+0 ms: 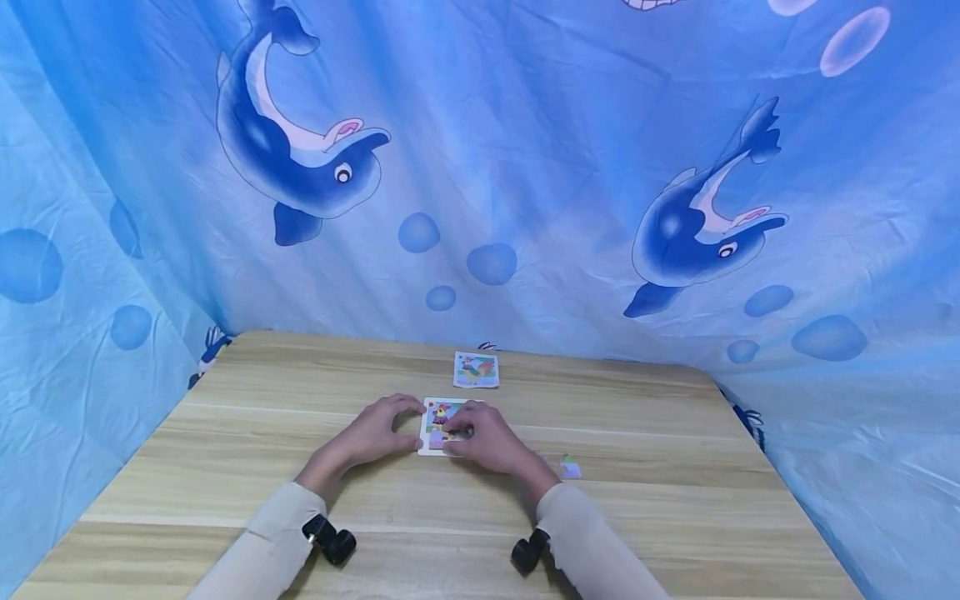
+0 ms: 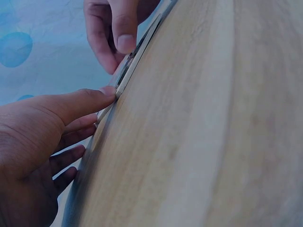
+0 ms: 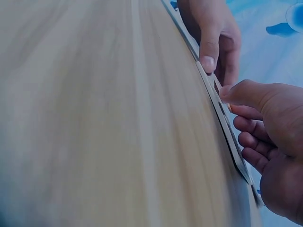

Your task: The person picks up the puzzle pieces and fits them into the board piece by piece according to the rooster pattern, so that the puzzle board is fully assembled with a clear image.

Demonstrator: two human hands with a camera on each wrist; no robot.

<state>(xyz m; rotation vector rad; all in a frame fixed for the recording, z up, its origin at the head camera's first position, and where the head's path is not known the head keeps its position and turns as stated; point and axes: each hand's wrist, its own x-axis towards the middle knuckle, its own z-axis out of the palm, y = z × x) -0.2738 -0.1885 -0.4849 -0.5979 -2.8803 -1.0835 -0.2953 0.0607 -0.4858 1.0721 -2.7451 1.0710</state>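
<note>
A small jigsaw puzzle (image 1: 424,429) with a white frame and a colourful bird picture lies flat on the wooden table. My left hand (image 1: 381,429) holds it from the left, the thumb at its near corner and the fingers at its far corner. Over the right half of the puzzle is my right hand (image 1: 487,437). Its thumb (image 3: 241,93) and forefinger pinch a puzzle piece (image 3: 229,108) at the board's surface; only a sliver of orange shows between them. In the head view that hand covers the puzzle's right side.
A loose puzzle piece (image 1: 571,468), green and lilac, lies right of my right wrist. Beyond the puzzle sits a square picture card (image 1: 476,370) with a similar bird. A blue dolphin-print curtain (image 1: 495,167) hangs behind the wooden table (image 1: 300,375).
</note>
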